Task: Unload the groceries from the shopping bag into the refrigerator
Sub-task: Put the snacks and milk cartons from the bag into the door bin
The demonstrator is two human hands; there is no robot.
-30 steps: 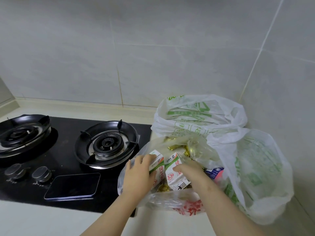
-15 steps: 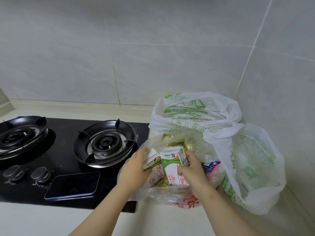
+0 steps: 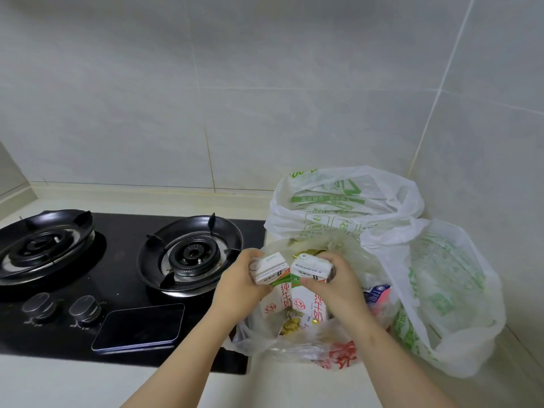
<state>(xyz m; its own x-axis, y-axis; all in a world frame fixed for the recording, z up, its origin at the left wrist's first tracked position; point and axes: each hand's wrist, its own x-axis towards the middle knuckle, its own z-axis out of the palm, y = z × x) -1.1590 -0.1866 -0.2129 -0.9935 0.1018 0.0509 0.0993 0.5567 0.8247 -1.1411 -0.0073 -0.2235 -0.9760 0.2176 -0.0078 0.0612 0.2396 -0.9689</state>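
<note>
Two small white-and-green milk cartons stand side by side above the mouth of a clear plastic shopping bag (image 3: 294,346) with red print on the counter. My left hand (image 3: 238,287) grips the left milk carton (image 3: 272,278) by its top. My right hand (image 3: 338,287) grips the right milk carton (image 3: 310,290) the same way. Golden packets (image 3: 290,325) and a blue-pink package (image 3: 378,294) lie inside the bag below. The refrigerator is out of view.
Two white bags with green print stand behind and to the right: one bag (image 3: 344,201) at the wall, another bag (image 3: 450,293) in the corner. A black gas hob (image 3: 123,278) with two burners lies left; a dark phone (image 3: 138,326) rests on its front.
Both hands have lifted the two cartons up out of the bag; they were lower among the groceries a second ago. The view has shifted slightly.
</note>
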